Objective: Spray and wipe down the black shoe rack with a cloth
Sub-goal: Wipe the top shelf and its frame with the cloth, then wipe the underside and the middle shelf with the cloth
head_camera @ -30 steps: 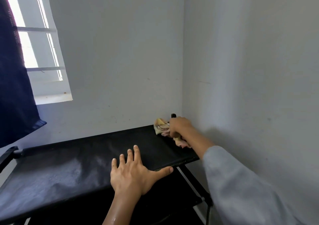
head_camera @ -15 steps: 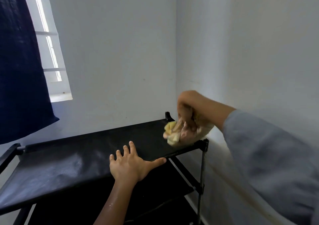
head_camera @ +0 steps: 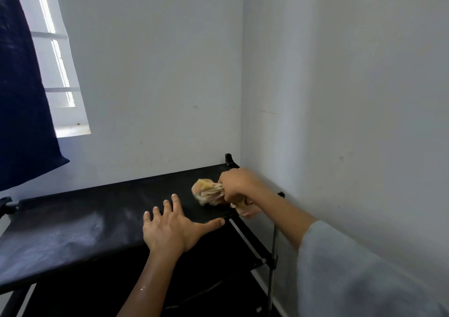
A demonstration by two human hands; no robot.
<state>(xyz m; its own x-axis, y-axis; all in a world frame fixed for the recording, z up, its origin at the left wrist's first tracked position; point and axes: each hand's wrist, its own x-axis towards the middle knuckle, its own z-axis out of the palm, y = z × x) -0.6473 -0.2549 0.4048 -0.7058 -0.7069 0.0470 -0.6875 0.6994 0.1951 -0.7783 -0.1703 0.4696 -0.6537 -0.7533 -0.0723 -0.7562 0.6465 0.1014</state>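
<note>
The black shoe rack (head_camera: 73, 229) fills the lower left of the frame, tucked into a wall corner. The right hand (head_camera: 237, 188) clenches a yellow cloth (head_camera: 206, 191) on its top shelf; the left hand (head_camera: 172, 226) lies flat, fingers spread. A dark curtain (head_camera: 21, 98) hangs upper left.

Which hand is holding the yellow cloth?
The right hand, by the corner wall, is closed around the yellow cloth on the black shoe rack. The left hand holds nothing; it lies flat, fingers spread.

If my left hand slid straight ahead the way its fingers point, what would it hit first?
Probably the back wall. The left hand lies flat on the shoe rack, the cloth off right, though depth is unclear.
</note>
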